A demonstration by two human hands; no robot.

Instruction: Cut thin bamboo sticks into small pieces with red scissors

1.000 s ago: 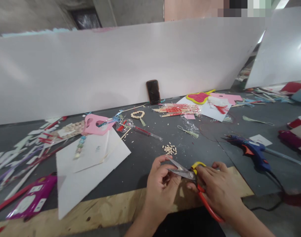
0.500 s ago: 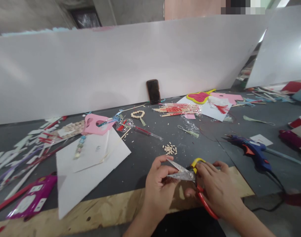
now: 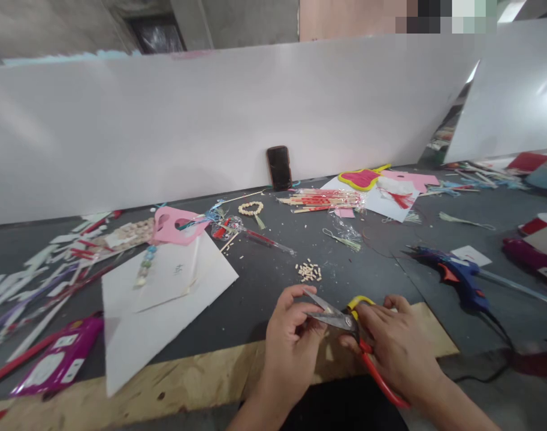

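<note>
1. My right hand (image 3: 396, 341) gripped the scissors (image 3: 347, 321), its fingers wrapped around the yellow and red handles, and the blades stood apart, pointing to my left hand (image 3: 293, 341).

2. My left hand's fingers were curled close around the blade ends, index fingertip by the upper tip. I could not tell whether they pinched anything, since the space between them was hidden.

3. The scissors were over the near edge of the worktop (image 3: 192, 326), between my two hands.

4. A small pile of pale pieces (image 3: 308, 271) lay loose just beyond my left fingertips. I took these for cut pieces, so a fair part of the snipping looked done, though I could not be sure the scissors had made them.

5. With the blades parted, I judged that a cut was not finished. How much was left to cut I could not tell, as no uncut length showed clearly at the blades.

6. The pieces lay heaped, neither strung nor stuck to anything, so any use of them seemed not yet begun.

7. Farther back, a beaded bracelet (image 3: 243, 213) with a tassel (image 3: 259, 222) lay apart from the pile, and wrapped sticks (image 3: 322, 197) lay near the phone (image 3: 279, 167).

8. To the right, the glue gun (image 3: 466, 284) rested on the worktop, touched by neither hand.
</note>
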